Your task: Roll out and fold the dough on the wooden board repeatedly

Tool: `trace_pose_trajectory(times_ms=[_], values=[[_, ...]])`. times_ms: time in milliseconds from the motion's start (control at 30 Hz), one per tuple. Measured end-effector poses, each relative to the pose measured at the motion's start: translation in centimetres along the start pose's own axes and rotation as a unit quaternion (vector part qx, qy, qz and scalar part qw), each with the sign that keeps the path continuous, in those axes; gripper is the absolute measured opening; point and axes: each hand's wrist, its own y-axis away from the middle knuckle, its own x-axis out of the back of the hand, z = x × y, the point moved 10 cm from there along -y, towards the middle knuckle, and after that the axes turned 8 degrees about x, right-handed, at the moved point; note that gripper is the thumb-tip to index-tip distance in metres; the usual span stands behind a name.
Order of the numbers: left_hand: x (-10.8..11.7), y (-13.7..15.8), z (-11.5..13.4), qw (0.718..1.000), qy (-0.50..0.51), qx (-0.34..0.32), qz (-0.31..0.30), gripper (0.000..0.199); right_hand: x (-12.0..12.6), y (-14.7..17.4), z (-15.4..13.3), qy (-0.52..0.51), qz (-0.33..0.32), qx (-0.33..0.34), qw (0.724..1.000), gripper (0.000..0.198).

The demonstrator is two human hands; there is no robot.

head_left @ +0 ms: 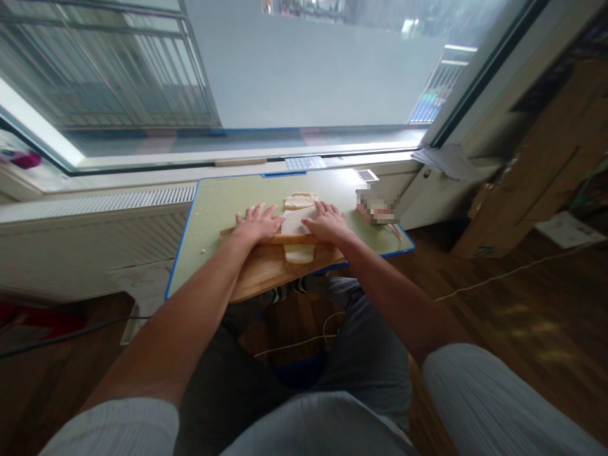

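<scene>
Lying spread on rolling pin (297,239), left hand (257,223), right hand (329,223), dough (297,221) between, board (259,269) beneath, blurred object (378,204), cardboard (527,168) rightward

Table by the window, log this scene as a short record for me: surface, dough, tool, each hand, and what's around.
Table: pale green with a blue edge
Board: wooden, at the table's near side
Dough: pale, flat strip, partly under the pin
Rolling pin: lying crosswise over the dough
Left hand: open, palm down, left of the dough
Right hand: open, palm down, thumb over the dough
Blurred item: table's right side, unidentifiable
Window: beyond the table
Cardboard: far right
</scene>
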Motion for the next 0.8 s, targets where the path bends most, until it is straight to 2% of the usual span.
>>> trace_pose_trajectory(times_ms=[100, 267, 567, 667, 800], values=[[-0.3, 1.1, -0.1, 1.000, 0.002, -0.010, 0.010, 0.082, -0.1, 0.8, -0.1, 0.000, -0.004, -0.004, 1.000, 0.093], [-0.3, 3.4, -0.2, 0.999, -0.003, -0.018, 0.043, 0.076, -0.2, 2.4, -0.7, 0.015, 0.004, 0.006, 1.000, 0.086], [-0.8, 7.6, -0.9, 0.996, -0.019, -0.020, 0.090, 0.073, 0.2, 7.7, -2.8, 0.075, 0.040, 0.034, 0.996, 0.072], [-0.8, 7.6, -0.9, 0.995, -0.022, -0.023, 0.096, 0.073, 0.2, 7.8, -2.8, 0.078, 0.046, 0.033, 0.995, 0.072], [-0.4, 5.4, -0.5, 0.997, -0.008, -0.018, 0.069, 0.075, 0.1, 5.6, -1.8, 0.055, 0.029, 0.021, 0.998, 0.074]])
